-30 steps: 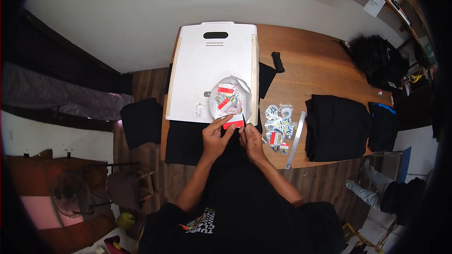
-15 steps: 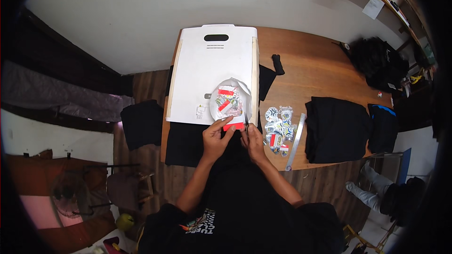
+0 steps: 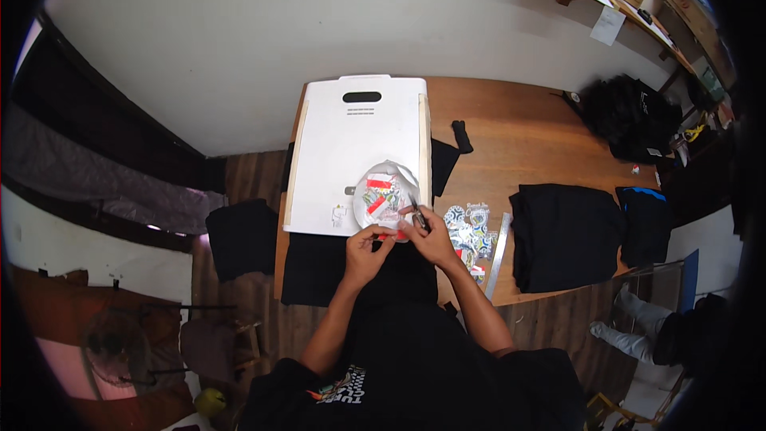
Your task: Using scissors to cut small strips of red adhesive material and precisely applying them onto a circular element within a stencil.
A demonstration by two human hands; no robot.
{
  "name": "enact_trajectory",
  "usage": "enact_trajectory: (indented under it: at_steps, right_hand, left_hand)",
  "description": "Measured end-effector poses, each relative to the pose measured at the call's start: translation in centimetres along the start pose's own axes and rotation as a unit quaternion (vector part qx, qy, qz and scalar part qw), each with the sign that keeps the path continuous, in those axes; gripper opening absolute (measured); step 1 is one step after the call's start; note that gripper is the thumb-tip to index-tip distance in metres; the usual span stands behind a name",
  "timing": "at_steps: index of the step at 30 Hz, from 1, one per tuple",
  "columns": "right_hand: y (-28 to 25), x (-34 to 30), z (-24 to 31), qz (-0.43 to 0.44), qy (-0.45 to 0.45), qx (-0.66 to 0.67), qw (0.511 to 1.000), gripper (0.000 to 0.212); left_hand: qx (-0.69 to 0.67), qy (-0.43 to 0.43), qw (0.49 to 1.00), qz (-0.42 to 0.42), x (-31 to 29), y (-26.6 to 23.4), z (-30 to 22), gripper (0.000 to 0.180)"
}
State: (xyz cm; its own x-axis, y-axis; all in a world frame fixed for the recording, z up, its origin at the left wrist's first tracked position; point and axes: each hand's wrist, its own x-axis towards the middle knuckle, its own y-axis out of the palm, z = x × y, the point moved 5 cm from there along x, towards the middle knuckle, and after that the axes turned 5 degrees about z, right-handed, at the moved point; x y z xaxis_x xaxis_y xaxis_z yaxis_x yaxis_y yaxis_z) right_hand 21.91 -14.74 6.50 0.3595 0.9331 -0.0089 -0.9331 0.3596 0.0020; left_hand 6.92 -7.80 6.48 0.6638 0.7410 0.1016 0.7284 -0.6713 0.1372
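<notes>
My left hand [image 3: 368,255] pinches the near side of a small red and white piece [image 3: 388,235], which looks like a sticker or transfer. My right hand [image 3: 432,241] has its fingertips on the same piece and also holds dark scissors [image 3: 419,217], blades pointing away from me. Just beyond my fingers a round whitish bowl [image 3: 361,194] rests on a white panel [image 3: 331,144]. Inside it lie several cut pieces [image 3: 381,183] with red and white strips and colourful patterns. My fingers partly hide the held piece and the scissor handles.
Right of my hand lie patterned transfer sheets [image 3: 471,231] and a metal ruler [image 3: 500,251]. Folded black cloth [image 3: 566,235] is farther right on the wooden table [image 3: 503,112]; more black cloth [image 3: 315,271] lies under the panel. A black bag [image 3: 630,120] stands at far right.
My right hand has turned inward, bringing its fingertips onto the red and white piece, with the scissors tilted back in the palm. The whole view has shifted slightly.
</notes>
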Motion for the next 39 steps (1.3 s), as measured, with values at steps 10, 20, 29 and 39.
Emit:
enact_trajectory:
  at_steps: [10,20,29,39]
  right_hand:
    - [0.5,-1.7,-2.3,-0.007,0.014,-0.057,0.998,0.023]
    - [1.6,-3.0,-2.7,-0.073,-0.006,-0.018,0.997,0.024]
    - [0.8,-3.0,-1.5,-0.058,0.037,0.123,0.99,0.024]
    - [3.8,-5.1,1.1,0.074,0.035,0.216,0.973,0.042]
  left_hand:
    - [0.041,0.013,0.999,-0.028,0.8,-1.3,0.5,0.02]
    - [0.005,-0.001,1.0,-0.007,-0.1,0.2,0.0,0.022]
    - [0.019,0.005,0.999,-0.05,1.7,0.2,-3.4,0.029]
    - [-0.011,0.049,0.996,-0.07,2.0,-0.4,-3.8,0.036]
